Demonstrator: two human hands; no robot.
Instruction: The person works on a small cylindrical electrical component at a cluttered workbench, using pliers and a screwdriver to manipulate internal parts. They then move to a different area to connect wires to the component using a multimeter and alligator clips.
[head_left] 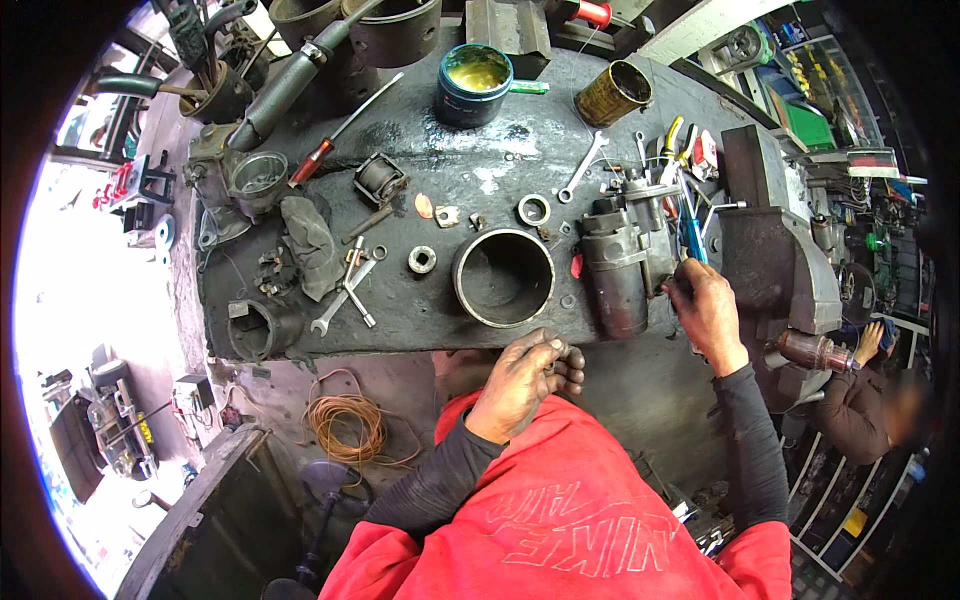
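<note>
My left hand [528,382] is in front of the bench edge, its fingers curled and thumb pressed in; whatever it holds, if anything, is hidden. Just beyond it stands a wide metal ring-shaped housing [503,318], open end up. My right hand [708,312] has its fingers pinched together at the right side of a dark starter motor [615,280]; anything between the fingertips cannot be made out. A blue-handled tool [694,238] lies just beyond that hand. Around the housing are a small round collar [422,260], a metal ring [534,209] and a washer [568,301].
The dark workbench [420,325] carries a blue tub of yellowish grease [475,85], a rusty can [612,93], a red-handled screwdriver [313,160], spanners [583,170] and a grey cloth [311,247]. A bench vise [775,250] stands at right. Orange cable [345,428] lies coiled below; another person [855,415] is at far right.
</note>
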